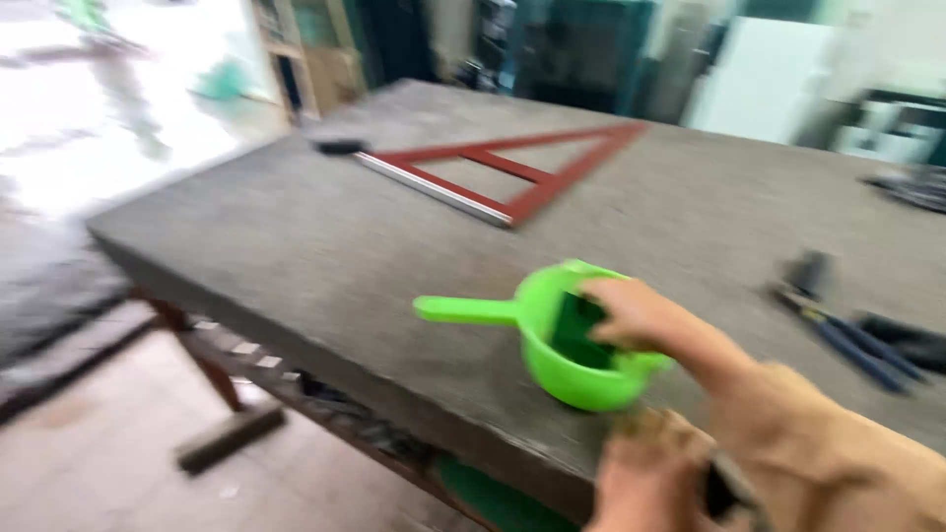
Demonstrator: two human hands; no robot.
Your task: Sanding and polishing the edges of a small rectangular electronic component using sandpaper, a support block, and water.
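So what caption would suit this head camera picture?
Right hand reaching into a green scoop on a grey workbench, red triangular frame beyond.

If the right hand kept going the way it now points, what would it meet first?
The right hand points left into the green scoop, so it would probably meet the scoop's inside first; motion blur leaves the depth unclear.

a workshop: rough workbench [325, 246], red framing square [512, 167], pliers [847, 335]

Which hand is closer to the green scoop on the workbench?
The right hand. It rests on the rim of the green scoop, fingers dipping into the bowl. The left hand sits lower, just off the bench edge below the scoop, apparently not touching it.
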